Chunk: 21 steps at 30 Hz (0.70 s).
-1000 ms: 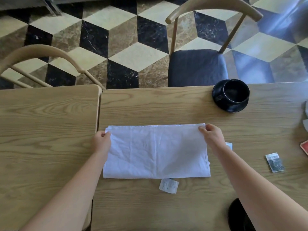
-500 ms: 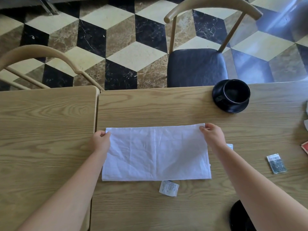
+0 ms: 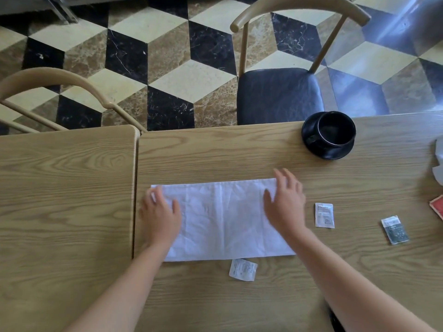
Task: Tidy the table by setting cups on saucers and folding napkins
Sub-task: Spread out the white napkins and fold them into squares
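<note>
Flat, the napkin [image 3: 223,219] lies lengthwise left-to-right — both hands pressing it.

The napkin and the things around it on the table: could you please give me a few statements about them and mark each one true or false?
1. Both hands, left hand and right hand, lie flat on the white napkin. True.
2. The black cup stands on the bare table beside its saucer. False: it sits on the black saucer.
3. A small white packet lies just in front of the napkin's near edge. True.
4. The napkin is crumpled into a ball. False: it lies spread as a flat rectangle.
5. The chair with the dark seat holds a cup. False: its seat is bare.
</note>
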### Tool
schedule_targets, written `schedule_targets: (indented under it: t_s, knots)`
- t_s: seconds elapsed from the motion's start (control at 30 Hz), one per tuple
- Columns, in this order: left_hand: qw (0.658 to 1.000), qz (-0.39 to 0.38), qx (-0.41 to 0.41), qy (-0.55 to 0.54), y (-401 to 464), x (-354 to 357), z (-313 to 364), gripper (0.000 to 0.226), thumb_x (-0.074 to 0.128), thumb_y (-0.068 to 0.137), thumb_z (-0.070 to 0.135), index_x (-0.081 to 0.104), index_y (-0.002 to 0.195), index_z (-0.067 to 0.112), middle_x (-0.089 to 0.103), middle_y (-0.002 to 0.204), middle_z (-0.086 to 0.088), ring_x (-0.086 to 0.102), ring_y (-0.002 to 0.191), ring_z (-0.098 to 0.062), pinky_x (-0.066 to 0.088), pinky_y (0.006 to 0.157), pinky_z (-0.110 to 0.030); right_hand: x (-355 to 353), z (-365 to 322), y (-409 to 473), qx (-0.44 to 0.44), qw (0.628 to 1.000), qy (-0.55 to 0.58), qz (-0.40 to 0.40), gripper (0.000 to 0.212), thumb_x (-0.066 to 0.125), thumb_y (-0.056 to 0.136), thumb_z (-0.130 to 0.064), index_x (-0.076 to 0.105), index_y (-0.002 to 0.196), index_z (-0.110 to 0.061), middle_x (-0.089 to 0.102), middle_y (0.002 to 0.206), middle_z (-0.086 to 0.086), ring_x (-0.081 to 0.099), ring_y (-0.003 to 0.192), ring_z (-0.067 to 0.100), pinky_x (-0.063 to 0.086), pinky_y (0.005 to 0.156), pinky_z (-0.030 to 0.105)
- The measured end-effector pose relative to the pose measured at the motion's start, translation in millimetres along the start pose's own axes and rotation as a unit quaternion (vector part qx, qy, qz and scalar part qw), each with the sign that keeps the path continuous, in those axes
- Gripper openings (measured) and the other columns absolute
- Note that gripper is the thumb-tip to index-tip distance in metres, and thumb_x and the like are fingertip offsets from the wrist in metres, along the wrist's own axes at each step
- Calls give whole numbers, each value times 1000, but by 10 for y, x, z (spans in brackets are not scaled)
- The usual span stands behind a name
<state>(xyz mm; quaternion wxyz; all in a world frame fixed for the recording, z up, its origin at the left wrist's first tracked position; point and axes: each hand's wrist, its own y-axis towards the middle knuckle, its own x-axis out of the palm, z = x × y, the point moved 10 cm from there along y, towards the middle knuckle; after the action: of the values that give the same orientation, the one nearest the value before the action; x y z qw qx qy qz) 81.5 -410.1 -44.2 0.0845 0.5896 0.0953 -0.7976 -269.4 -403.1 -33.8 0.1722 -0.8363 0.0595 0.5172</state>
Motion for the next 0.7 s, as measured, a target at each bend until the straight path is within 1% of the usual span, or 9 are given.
schedule_targets:
  t_s: [0.1, 0.17, 0.2, 0.27, 0.37, 0.43, 0.5, 0.57, 0.7]
  knots:
    - [982, -78, 169, -10, -507, 292, 614, 53, 48, 92, 26, 51, 139, 1, 43, 148, -28, 40, 137, -44, 40, 103, -56, 458, -646, -450, -131, 990, -10, -48, 63, 62, 94, -23, 42, 153, -19, 31, 163, 15, 35, 146, 36, 38, 112, 55]
    - [960, -114, 255, 1, -809, 505, 848, 58, 46, 93, 29, 46, 145, 5, 37, 155, -25, 35, 145, -40, 34, 111, -55, 825, -858, -698, -160, 983, -8, -93, 60, 47, 97, -20, 36, 157, -21, 24, 166, 14, 25, 153, 32, 27, 120, 54]
    - [954, -132, 268, 6, -897, 625, 865, 63, 47, 90, 31, 43, 148, 6, 36, 157, -22, 35, 146, -38, 32, 113, -54, 997, -886, -793, -157, 981, -2, -113, 60, 35, 98, -20, 31, 158, -22, 19, 167, 12, 19, 155, 29, 18, 123, 53]
    - [951, -149, 270, 26, -1004, 796, 815, 72, 50, 85, 35, 43, 149, 4, 35, 158, -18, 33, 147, -37, 30, 114, -55, 1221, -871, -909, -154, 980, 3, -123, 60, 24, 99, -19, 27, 159, -23, 17, 168, 10, 14, 156, 26, 9, 125, 51]
    - [950, -128, 278, 63, -1047, 923, 762, 73, 50, 86, 35, 40, 152, 7, 32, 161, -17, 25, 151, -35, 29, 117, -56, 1325, -723, -932, -174, 981, 0, -86, 55, 35, 101, -22, 38, 155, -18, 33, 163, 10, 27, 153, 26, 21, 122, 53]
    - [952, -106, 280, 66, -1018, 935, 737, 63, 48, 93, 30, 38, 153, 15, 27, 163, -15, 21, 153, -32, 23, 120, -56, 1316, -616, -911, -198, 979, -18, -52, 53, 40, 102, -28, 44, 153, -16, 39, 160, 9, 31, 151, 26, 22, 122, 52]
    - [961, -77, 256, 73, -933, 910, 619, 56, 41, 99, 32, 37, 154, 21, 25, 165, -13, 18, 154, -31, 18, 122, -55, 1281, -487, -868, -198, 979, -38, -31, 54, 40, 103, -35, 40, 155, -20, 35, 163, 6, 26, 153, 23, 15, 125, 49]
    - [972, -46, 211, 89, -763, 858, 405, 56, 35, 102, 38, 35, 156, 23, 22, 166, -12, 15, 154, -31, 14, 123, -54, 1209, -297, -762, -168, 984, -62, -13, 57, 40, 103, -39, 33, 158, -24, 28, 166, 4, 19, 155, 22, 9, 126, 47]
    - [981, -13, 166, 104, -453, 739, -99, 59, 25, 104, 43, 27, 158, 21, 17, 167, -13, 10, 155, -31, 10, 125, -51, 958, 154, -607, -128, 987, -101, 12, 63, 39, 102, -41, 24, 160, -22, 20, 169, 5, 8, 157, 21, 4, 127, 48]
